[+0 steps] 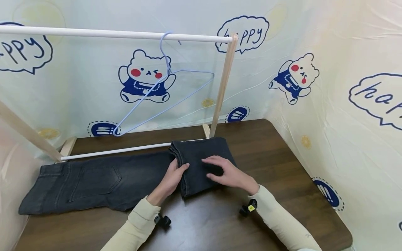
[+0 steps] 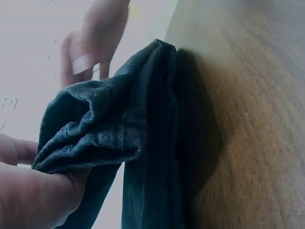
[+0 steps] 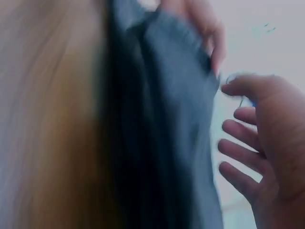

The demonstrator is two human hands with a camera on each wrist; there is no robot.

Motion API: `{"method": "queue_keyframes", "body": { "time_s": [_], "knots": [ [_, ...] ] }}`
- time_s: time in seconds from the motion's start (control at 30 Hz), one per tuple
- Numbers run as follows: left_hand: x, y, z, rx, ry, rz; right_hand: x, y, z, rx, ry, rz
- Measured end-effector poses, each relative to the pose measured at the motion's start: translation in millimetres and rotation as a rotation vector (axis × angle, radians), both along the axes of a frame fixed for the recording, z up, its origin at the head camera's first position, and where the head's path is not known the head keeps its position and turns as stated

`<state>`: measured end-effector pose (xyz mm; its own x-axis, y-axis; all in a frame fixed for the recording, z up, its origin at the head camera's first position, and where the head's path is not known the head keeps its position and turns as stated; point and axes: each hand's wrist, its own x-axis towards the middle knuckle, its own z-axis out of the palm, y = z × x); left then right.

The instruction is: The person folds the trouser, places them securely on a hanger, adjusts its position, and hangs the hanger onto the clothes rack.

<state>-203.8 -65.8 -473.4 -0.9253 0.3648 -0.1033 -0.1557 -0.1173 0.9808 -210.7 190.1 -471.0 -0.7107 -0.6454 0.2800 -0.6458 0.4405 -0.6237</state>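
A pair of dark jeans (image 1: 94, 183) lies lengthwise on the brown table, waist to the left, with the leg end folded back over itself on the right. My left hand (image 1: 171, 176) grips the hem edge of the folded part, thumb on top; in the left wrist view the left hand (image 2: 38, 195) pinches the open leg cuffs (image 2: 95, 129). Above the folded cloth hovers my right hand (image 1: 230, 174), fingers spread and apart from the fabric. The right wrist view shows the right hand (image 3: 276, 148) beside the blurred jeans (image 3: 167, 119), holding nothing.
A white-and-wood rack (image 1: 224, 83) stands at the back, its lower bar (image 1: 122, 151) running just behind the jeans. From the top bar (image 1: 94, 33) hangs a light blue hanger (image 1: 188, 99). Printed sheeting (image 1: 329, 122) encloses the table (image 1: 282, 174).
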Motion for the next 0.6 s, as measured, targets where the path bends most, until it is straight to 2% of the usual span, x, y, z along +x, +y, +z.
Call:
{"method": "queue_keyframes", "body": {
  "time_s": [0.1,0.2,0.33,0.43,0.6],
  "knots": [
    [-1.4,-1,0.0,-0.044,0.059,-0.007,3.0,19,-11.5,0.139,0.056,-0.023],
    [-5.0,-2,5.1,-0.065,0.098,0.009,4.2,29,-20.1,0.216,0.093,-0.022],
    [-9.8,-4,13.5,-0.071,0.129,0.014,3.6,33,-27.9,0.245,0.105,-0.064],
    [-11.6,-4,18.7,-0.076,0.125,-0.002,2.2,34,-31.9,0.265,0.104,-0.111],
    [-14.1,-8,21.7,-0.112,0.141,0.004,-2.0,36,-37.7,0.283,0.11,-0.151]
  ]
}}
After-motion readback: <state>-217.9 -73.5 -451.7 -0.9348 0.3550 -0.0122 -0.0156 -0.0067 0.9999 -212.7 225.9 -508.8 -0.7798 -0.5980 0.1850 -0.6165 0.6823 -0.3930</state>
